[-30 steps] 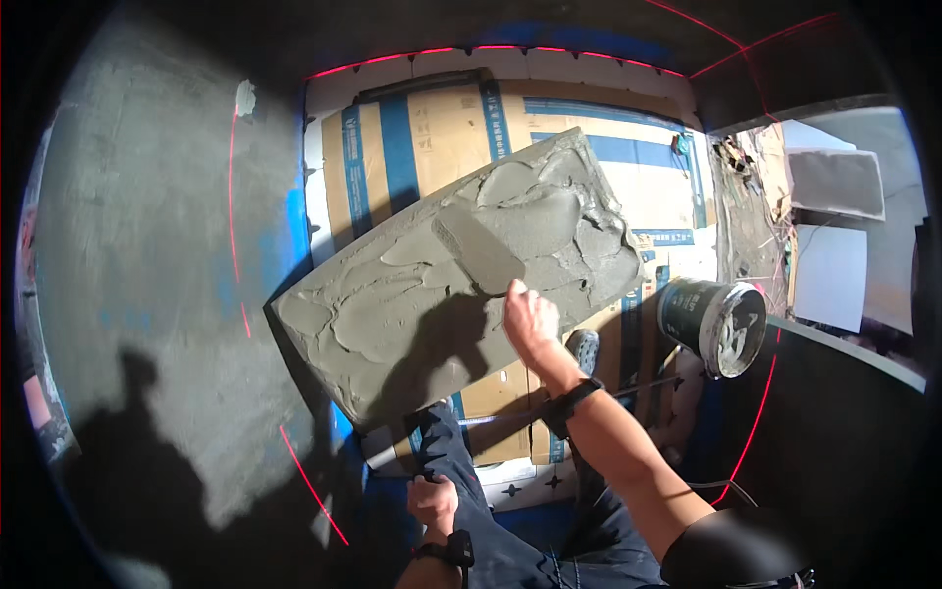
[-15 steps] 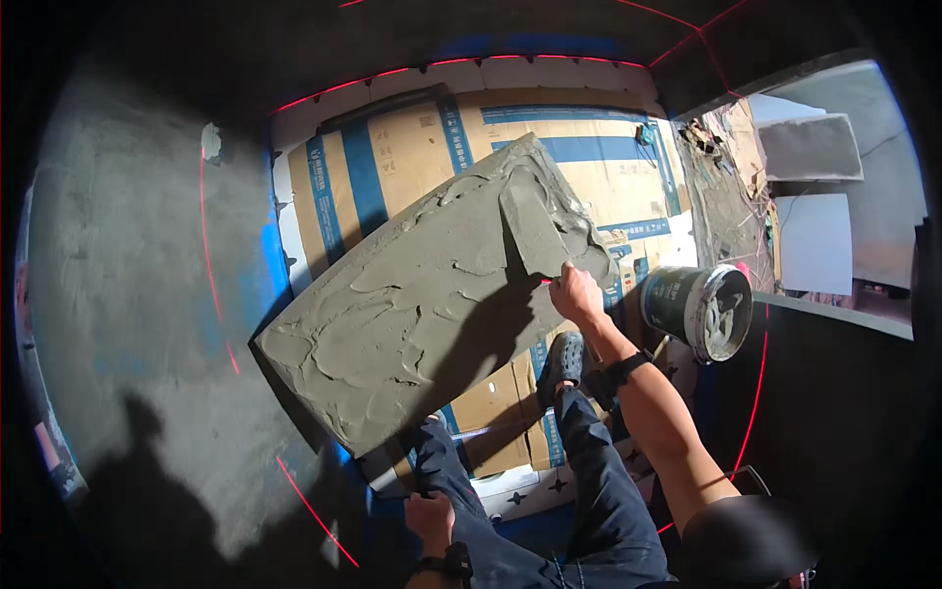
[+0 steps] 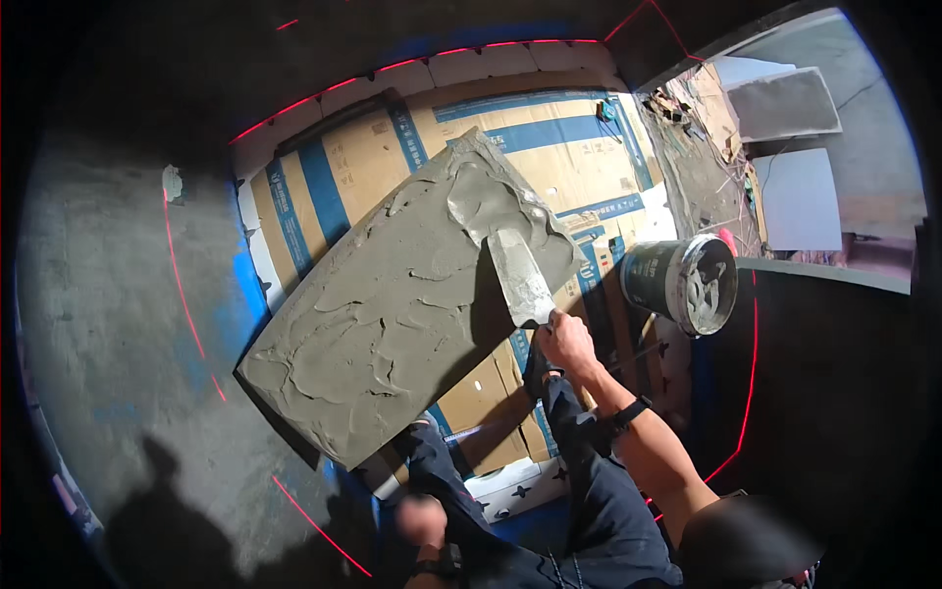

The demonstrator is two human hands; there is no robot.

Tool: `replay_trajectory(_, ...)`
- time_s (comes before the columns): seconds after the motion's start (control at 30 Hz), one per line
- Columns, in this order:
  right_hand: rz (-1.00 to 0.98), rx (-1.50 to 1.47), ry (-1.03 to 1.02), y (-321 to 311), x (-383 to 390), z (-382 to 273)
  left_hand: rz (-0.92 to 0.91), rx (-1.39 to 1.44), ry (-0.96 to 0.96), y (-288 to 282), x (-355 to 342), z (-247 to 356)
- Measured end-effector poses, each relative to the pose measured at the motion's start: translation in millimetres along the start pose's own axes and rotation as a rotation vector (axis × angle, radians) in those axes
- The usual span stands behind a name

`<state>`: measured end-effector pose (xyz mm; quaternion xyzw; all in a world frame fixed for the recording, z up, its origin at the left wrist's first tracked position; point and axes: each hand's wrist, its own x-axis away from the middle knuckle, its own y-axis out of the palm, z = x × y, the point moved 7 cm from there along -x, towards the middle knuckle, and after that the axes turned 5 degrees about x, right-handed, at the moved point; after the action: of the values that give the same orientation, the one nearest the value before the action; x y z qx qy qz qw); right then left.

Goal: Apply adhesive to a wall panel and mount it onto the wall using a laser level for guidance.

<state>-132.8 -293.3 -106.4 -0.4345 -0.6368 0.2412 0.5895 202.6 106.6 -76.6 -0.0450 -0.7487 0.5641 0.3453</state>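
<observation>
A flat trowel [image 3: 520,280], its blade partly smeared with grey paste, is gripped by my right hand [image 3: 566,339] at the near right of a large rectangular slab. The blade lies over the slab's edge; its far end touches the paste or hovers just above it, I cannot tell which. Grey mortar [image 3: 392,285] coats the slab's whole upper face, smoother in the middle, with ridges and thick swirls at the far right end. Apart from the slab, my left hand [image 3: 422,520] is by my left leg. Motion blurs its fingers, and no object shows in it.
To the right, a dark bucket [image 3: 679,285] lies tilted, grey paste inside its mouth. Flattened cardboard [image 3: 334,177] covers the floor under the slab. A small teal tool [image 3: 606,110] rests at the far right. Dark walls carry red laser lines; an opening with boards [image 3: 800,201] is on the right.
My right hand has drawn the trowel back toward me, off the far right swirls to the near edge. The blade's lighter face now shows. My left hand has moved slightly. The whole view has shifted.
</observation>
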Motion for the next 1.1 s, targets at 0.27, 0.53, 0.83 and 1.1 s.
replay_trajectory(0.27, 0.117, 0.042, 0.074, -30, -32, 18, 0.006, -0.104, -0.057, -5, 2, 19)
replay_trajectory(0.53, 0.026, -0.005, 0.132, -9, 32, 76, -0.176, -0.116, -0.144, -15, -2, 34)
replay_trajectory(0.83, 0.241, -0.436, 0.118, 66, 47, 88, -0.166, -0.134, -0.099, -17, 3, 52)
replay_trajectory(1.1, 0.414, -0.461, 0.102, 141, 8, 99, -0.154, -0.320, -0.054, 12, 12, 55)
